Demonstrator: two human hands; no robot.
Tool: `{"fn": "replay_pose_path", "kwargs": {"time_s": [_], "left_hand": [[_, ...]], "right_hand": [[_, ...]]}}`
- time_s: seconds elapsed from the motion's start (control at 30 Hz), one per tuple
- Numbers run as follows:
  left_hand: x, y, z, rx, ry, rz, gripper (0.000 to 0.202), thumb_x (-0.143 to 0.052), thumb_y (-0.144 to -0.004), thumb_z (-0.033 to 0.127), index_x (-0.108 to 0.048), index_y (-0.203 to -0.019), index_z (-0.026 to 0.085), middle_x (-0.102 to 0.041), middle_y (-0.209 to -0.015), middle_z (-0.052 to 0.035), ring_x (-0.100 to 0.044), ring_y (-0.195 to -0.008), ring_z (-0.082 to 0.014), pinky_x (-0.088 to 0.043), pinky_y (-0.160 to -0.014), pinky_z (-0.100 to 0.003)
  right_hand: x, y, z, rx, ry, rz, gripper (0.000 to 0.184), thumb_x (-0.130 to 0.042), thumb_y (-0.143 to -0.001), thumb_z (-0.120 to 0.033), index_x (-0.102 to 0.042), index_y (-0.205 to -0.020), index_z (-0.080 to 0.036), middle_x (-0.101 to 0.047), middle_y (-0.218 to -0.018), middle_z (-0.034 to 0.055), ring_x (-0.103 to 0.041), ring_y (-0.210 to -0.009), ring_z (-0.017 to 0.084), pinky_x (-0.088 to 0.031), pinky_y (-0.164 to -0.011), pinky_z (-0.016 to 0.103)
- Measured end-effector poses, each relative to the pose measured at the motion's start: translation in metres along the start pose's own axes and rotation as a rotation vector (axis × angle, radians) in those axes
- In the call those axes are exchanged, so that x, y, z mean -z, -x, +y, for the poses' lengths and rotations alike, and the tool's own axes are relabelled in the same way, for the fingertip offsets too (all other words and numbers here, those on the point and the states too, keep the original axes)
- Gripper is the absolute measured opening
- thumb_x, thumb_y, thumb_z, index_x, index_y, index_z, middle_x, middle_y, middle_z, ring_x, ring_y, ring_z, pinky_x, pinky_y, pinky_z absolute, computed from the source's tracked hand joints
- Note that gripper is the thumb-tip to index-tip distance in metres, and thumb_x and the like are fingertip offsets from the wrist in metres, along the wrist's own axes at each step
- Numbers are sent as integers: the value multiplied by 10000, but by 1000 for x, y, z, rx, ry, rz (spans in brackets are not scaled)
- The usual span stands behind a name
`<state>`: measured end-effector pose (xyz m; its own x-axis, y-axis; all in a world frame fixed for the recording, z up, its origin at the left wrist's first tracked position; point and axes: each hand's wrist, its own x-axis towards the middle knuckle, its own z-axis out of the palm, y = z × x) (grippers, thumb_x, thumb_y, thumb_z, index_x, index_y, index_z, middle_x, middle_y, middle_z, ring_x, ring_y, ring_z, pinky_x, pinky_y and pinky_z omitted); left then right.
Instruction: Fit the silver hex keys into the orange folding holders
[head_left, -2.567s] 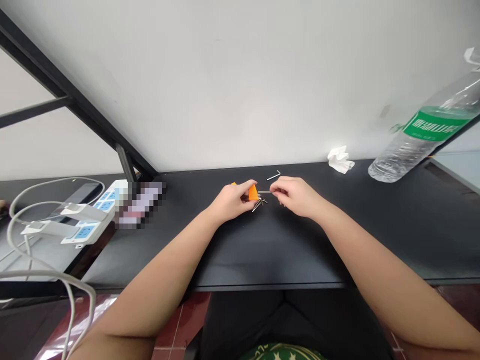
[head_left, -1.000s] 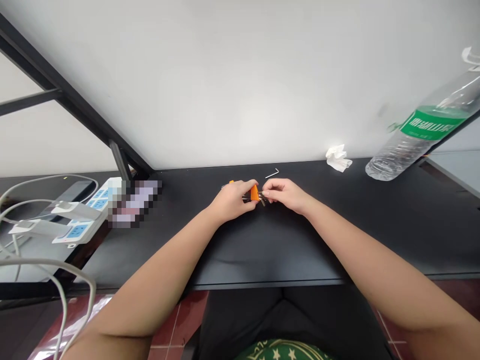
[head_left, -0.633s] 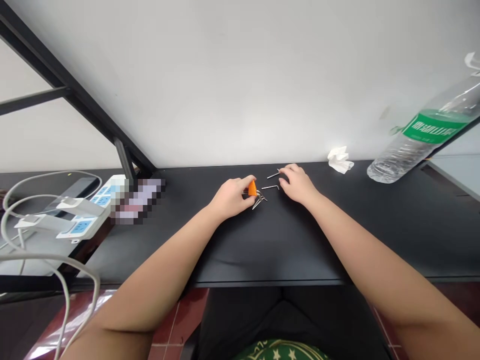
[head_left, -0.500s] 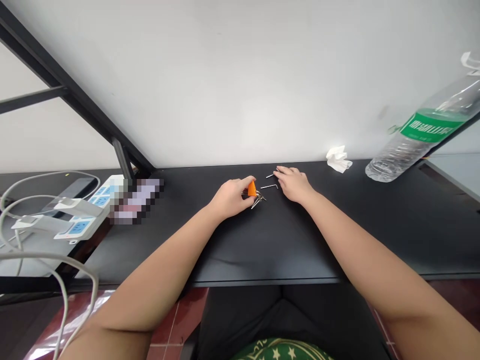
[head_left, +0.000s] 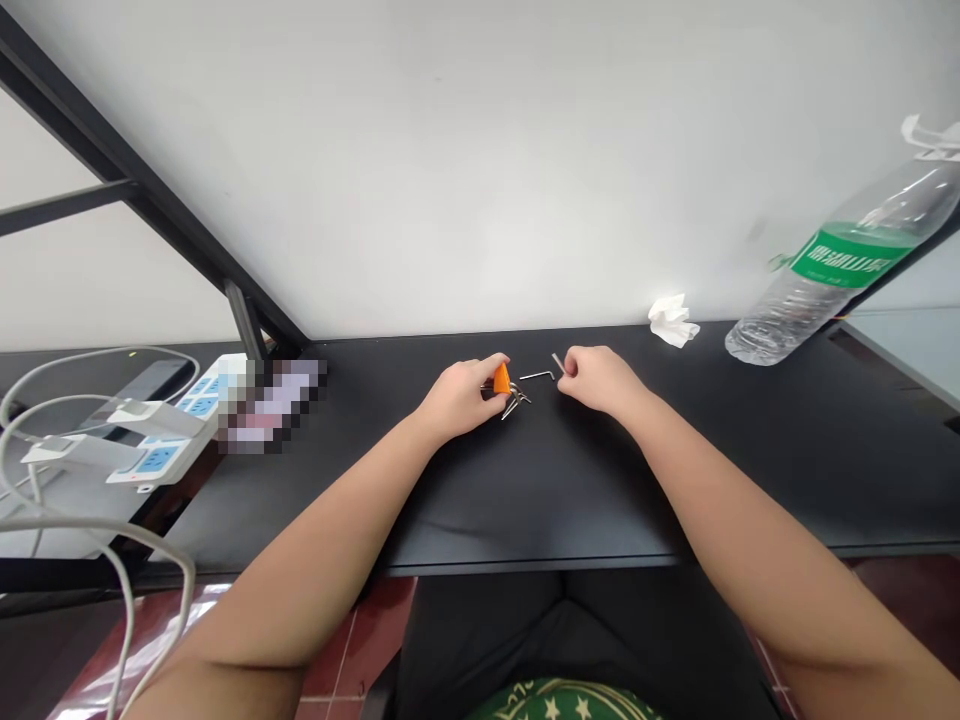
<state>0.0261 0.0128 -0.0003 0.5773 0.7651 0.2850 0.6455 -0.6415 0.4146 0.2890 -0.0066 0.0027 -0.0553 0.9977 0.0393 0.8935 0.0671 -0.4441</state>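
Note:
My left hand [head_left: 459,398] grips an orange hex key holder [head_left: 502,379] between thumb and fingers, just above the black tabletop. Several metal hex keys [head_left: 514,402] stick out from the holder's right and lower side. To the right of it, a loose L-shaped hex key [head_left: 536,376] lies on the table between my two hands, its short bend toward the right. My right hand [head_left: 601,378] is closed in a pinch on another hex key [head_left: 558,363], whose straight end points up and left; the rest of that key is hidden by the fingers.
A crumpled white tissue [head_left: 673,321] lies by the wall, beside a large plastic bottle [head_left: 795,290] with a green label. At the left are a white power strip [head_left: 176,425] with chargers and cables, a blurred-out object [head_left: 274,405] and a black metal frame [head_left: 176,225].
My right hand, flat over a hex key before, has picked it up and closed round it, shifting slightly right. My left hand keeps its hold on the orange holder.

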Motion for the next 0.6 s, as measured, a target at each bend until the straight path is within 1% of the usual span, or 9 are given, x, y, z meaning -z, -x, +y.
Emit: {"fn": "replay_pose_path", "kwargs": {"time_s": [0.1, 0.17, 0.2, 0.33, 0.47, 0.6], "left_hand": [[0, 1, 0, -31, 3, 12, 441, -647, -864, 312, -611, -1298, 240, -749, -1000, -19, -717, -879, -193, -570, -855, -320], [0, 1, 0, -43, -3, 11, 443, -650, -861, 305, -610, -1297, 240, -753, -1012, -19, -720, -896, -197, -566, -856, -318], [0, 1, 1, -45, -9, 12, 444, -653, -859, 305, -612, -1296, 242, -753, -1011, -19, -720, -892, -199, -564, -851, -318], [1, 1, 3, -48, -18, 10, 438, -664, -862, 325, -615, -1291, 249, -745, -976, -7, -711, -860, -195, -553, -828, -314], [1, 2, 2, -77, -29, 24, 428, -655, -888, 343, -607, -1303, 251, -744, -984, -9, -699, -863, -194, -546, -833, -317], [1, 3, 3, -128, -158, 46, 432, -644, -902, 335, -605, -1321, 240, -726, -931, -35, -684, -856, -219, -536, -867, -362]], "right_hand": [[0, 13, -13, 190, -312, -91, 34, -659, -773, -231, -630, -792, -230, -697, -789, 5, -601, -677, 170, -441, -637, 292], [-2, 18, -21, 258, -422, -109, 36, -644, -773, -232, -639, -809, -228, -695, -795, -8, -602, -694, 160, -451, -661, 288], [-3, 20, -23, 268, -456, -117, 43, -641, -771, -232, -645, -814, -226, -694, -795, -9, -602, -701, 159, -455, -672, 289], [-9, 19, -25, 265, -568, -169, 60, -647, -771, -237, -664, -825, -218, -684, -799, -13, -595, -711, 153, -459, -687, 293], [-8, 17, -22, 225, -657, -160, 65, -671, -789, -257, -695, -828, -211, -665, -766, -13, -577, -691, 148, -448, -656, 289], [-5, 16, -25, 144, -767, -203, 67, -668, -809, -229, -728, -816, -198, -693, -717, 14, -626, -680, 163, -494, -658, 297]]}}
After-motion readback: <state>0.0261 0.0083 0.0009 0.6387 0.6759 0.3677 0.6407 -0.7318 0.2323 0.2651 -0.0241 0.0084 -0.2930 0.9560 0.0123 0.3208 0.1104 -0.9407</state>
